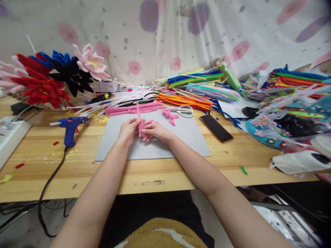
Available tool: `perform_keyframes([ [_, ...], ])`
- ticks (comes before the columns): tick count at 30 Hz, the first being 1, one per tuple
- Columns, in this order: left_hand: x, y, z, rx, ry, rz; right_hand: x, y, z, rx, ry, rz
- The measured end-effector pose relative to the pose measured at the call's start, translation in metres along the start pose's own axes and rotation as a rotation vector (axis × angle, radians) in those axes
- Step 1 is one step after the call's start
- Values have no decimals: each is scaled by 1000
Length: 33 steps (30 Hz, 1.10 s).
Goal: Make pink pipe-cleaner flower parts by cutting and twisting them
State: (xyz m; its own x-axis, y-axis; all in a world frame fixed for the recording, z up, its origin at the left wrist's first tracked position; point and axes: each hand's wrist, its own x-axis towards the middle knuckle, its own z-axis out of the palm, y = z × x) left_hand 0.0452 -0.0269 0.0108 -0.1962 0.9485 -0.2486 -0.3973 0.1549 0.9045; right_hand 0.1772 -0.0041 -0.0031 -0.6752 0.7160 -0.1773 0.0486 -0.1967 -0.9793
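Pink pipe cleaners (140, 119) stand roughly upright between my two hands, above a grey mat (155, 151). My left hand (129, 131) pinches them from the left side. From the right, my right hand (156, 132) grips their lower part, its fingers closed. A short pink end pokes out behind the right fingers. On the mat behind my right hand lies a pink bow-like piece (170, 116), beside scissors (184, 111) with white handles. A bundle of pink pipe cleaners (121, 109) rests along the mat's back edge.
A blue glue gun (69, 129) with a black cord and a white power strip (11, 139) are at left, fuzzy flowers (46, 89) behind. A phone (216, 128) lies right of the mat. Coloured bundles (186, 101) line the back; a white roll (301, 162) sits at right.
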Motion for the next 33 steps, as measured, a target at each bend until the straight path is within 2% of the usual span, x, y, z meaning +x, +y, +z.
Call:
perform_keyframes([
  [2,-1,0,3,-42,42,-9,2,2,2,18,-11,12],
  [4,-2,0,3,-73,17,-41,3,3,2,45,-36,14],
  [9,-1,0,0,-61,-273,-198,2,6,-2,83,-86,6],
  [11,-1,1,0,-94,-246,-199,1,6,-2,51,-88,7],
  [15,0,3,1,-174,-91,-165,-1,1,-3,-113,-82,33],
  [17,1,5,-1,-166,-84,-174,-2,-4,-9,-176,-10,-7],
  [18,1,6,-2,-153,-102,-190,-3,-6,-12,-178,71,-57],
  [20,1,6,-3,-118,-173,-237,-2,-8,-20,-111,264,-159],
  [22,-1,6,-2,-75,-247,-275,1,-7,-25,-10,354,-196],
  [28,-5,-2,6,-15,-378,-262,7,-2,-17,260,292,-186],
  [33,-5,-7,9,77,-370,-166,7,-7,-10,435,349,-114],
])
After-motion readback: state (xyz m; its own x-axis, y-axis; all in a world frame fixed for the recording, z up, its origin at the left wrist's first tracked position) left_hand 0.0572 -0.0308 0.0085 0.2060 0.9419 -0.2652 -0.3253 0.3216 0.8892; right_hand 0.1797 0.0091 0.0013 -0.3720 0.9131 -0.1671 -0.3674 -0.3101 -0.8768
